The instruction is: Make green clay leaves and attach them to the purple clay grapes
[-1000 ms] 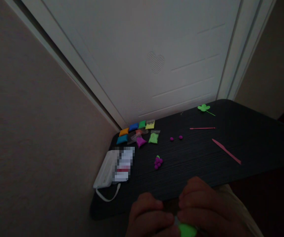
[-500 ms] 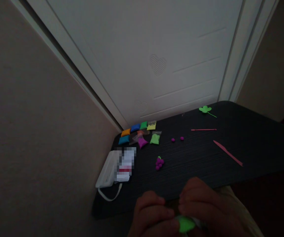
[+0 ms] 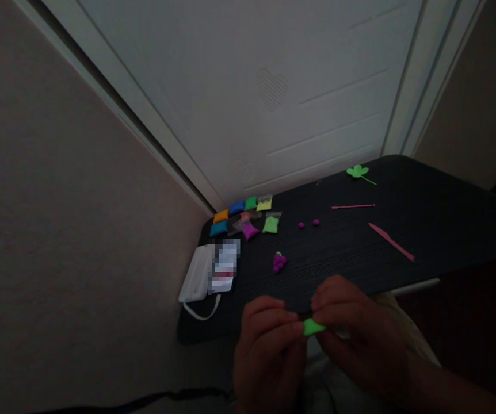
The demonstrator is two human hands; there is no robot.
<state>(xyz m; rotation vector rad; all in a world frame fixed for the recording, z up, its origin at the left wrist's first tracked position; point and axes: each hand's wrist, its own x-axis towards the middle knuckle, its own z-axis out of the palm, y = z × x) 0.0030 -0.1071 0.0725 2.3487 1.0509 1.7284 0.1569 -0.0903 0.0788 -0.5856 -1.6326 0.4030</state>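
Note:
A small flattened piece of bright green modelling clay (image 3: 314, 327) is pinched between my two hands, just in front of the table's near edge. My left hand (image 3: 269, 345) grips its left end with thumb and fingers. Fingers of my right hand (image 3: 355, 322) close on its right end. On the table beyond lies a purple clay grape bunch (image 3: 279, 263) with a green stem. Two loose purple clay balls (image 3: 308, 223) rest farther back.
The dark table (image 3: 317, 259) stands against a white door (image 3: 187, 86). Several clay packets (image 3: 237, 207) lie at its back left, near a phone (image 3: 226, 270) and a white case (image 3: 196, 273). To the right are a pink knife tool (image 3: 390, 241), a thin pink stick (image 3: 354, 206) and a green clover shape (image 3: 357, 171).
The view has tilted down, so the table and both hands appear higher and more of my forearms shows. The green clay stays between my fingers.

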